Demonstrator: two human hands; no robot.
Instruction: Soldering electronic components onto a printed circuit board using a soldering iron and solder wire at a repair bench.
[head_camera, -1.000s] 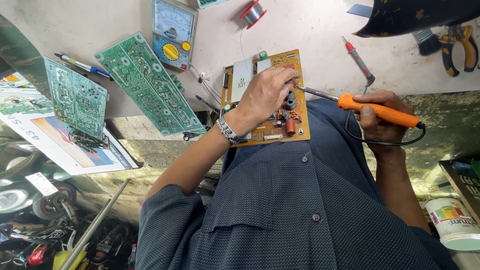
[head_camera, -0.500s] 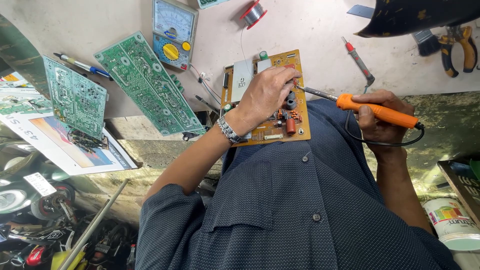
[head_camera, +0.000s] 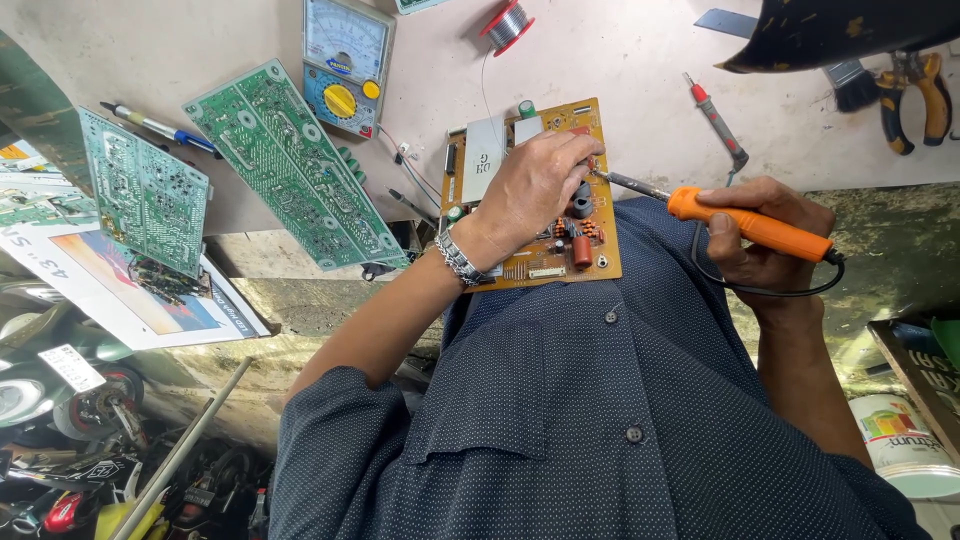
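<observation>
At the desk's (head_camera: 640, 60) near edge, the orange circuit board (head_camera: 530, 200) sits half on the surface, half over the person's lap, component side up. Left hand (head_camera: 530, 190) is planted right on top of it, fingers curled down toward the upper right corner, grip narrow — it looks like something thin is pinched there, though I can't make it out from this angle. Right hand (head_camera: 765, 240) has its grip wrapped firmly round the orange handle of the soldering iron (head_camera: 720, 215), and the metal tip points left, meeting the board just beside those left fingertips. The iron's black cord loops under the right wrist. Further along the desk, a long green circuit board (head_camera: 295, 165) lies at a slant, with an analog multimeter (head_camera: 345, 65) just above it and a spool of solder wire (head_camera: 507, 25) near the far edge. Orange-handled pliers (head_camera: 910, 100) lie well off to the right.
</observation>
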